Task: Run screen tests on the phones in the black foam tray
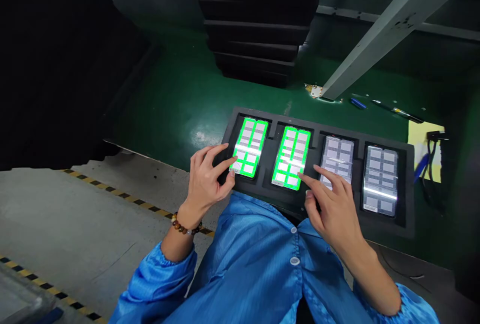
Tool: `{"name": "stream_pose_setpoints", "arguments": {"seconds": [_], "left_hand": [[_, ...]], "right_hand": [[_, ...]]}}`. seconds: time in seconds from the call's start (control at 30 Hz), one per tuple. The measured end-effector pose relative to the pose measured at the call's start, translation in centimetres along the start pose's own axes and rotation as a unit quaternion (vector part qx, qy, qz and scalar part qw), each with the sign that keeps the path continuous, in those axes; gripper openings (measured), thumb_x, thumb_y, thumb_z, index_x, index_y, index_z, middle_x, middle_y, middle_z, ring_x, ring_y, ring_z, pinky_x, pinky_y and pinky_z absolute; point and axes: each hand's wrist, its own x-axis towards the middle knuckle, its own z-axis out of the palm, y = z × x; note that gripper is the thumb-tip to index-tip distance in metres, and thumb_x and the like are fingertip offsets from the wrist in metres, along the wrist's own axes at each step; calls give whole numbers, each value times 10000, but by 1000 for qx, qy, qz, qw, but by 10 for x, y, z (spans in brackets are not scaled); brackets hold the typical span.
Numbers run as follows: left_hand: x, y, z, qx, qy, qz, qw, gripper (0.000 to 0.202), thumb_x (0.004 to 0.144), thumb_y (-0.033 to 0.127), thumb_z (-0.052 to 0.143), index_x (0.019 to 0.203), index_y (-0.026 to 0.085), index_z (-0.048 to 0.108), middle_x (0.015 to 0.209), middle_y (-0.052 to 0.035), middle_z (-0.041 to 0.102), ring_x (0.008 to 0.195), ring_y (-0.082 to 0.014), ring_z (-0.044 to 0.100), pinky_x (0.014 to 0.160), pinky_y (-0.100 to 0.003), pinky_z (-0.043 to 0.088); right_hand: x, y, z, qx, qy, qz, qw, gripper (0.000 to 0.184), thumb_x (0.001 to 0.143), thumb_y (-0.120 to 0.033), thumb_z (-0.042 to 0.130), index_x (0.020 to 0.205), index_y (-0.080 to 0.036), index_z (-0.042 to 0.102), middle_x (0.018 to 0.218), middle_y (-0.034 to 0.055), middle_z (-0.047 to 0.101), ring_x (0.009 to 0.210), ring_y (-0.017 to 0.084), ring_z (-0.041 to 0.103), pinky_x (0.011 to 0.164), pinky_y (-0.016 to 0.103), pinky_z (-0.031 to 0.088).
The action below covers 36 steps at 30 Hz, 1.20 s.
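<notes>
A black tray (407,189) lies on the green bench and holds several lit phones side by side. The far-left phone (250,145) and the one beside it (292,155) show green grids. The two phones to the right (338,156) (381,179) show grey grids. My left hand (207,179) rests at the tray's left edge, its index finger touching the lower corner of the far-left phone. My right hand (333,204) has its fingers spread, the index fingertip on the lower right of the second green screen. Neither hand holds anything.
A stack of black trays (258,24) stands at the back of the green bench (180,94). A grey slanted beam (378,29) crosses the upper right, with pens (397,110) near its foot. Cables (431,156) hang at the right. Grey floor with hazard tape (120,194) lies to the left.
</notes>
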Motion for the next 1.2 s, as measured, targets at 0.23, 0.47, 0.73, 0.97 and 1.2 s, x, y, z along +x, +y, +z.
{"name": "stream_pose_setpoints", "arguments": {"seconds": [0.23,0.47,0.73,0.97,1.2], "left_hand": [[15,15,5,-12,-30,-3,999,330,994,310,656,1280,299,820,1550,-98,662,1386,-368,565,1141,-594,492],[25,34,11,-18,-64,22,998,395,1003,308,650,1377,294,778,1611,-103,615,1431,-364,539,1178,-584,467],[15,6,2,22,4,-59,998,325,1013,314,636,1276,294,827,1534,-94,675,1353,-383,559,1128,-605,470],[30,33,15,-18,-37,3,999,350,1006,313,639,1317,282,798,1546,-99,666,1390,-363,562,1151,-587,479],[36,33,17,-7,-53,5,999,404,1031,328,602,1396,264,764,1601,-131,606,1415,-376,541,1186,-602,457]], "right_hand": [[27,-12,22,31,2,12,999,497,1053,-158,517,1542,-216,588,1318,109,783,1484,386,529,1148,590,452],[28,-13,26,42,0,-8,999,506,1056,-151,515,1555,-210,577,1318,102,779,1493,367,512,1176,581,440],[9,6,13,-2,34,74,997,420,1076,-212,497,1469,-228,645,1321,156,746,1482,385,558,1129,596,474],[37,-6,28,47,9,25,999,514,1060,-171,493,1565,-229,569,1296,113,782,1508,392,496,1182,621,421],[40,0,25,23,3,8,1000,476,1081,-179,469,1539,-212,598,1345,130,757,1506,359,524,1211,596,408]]}}
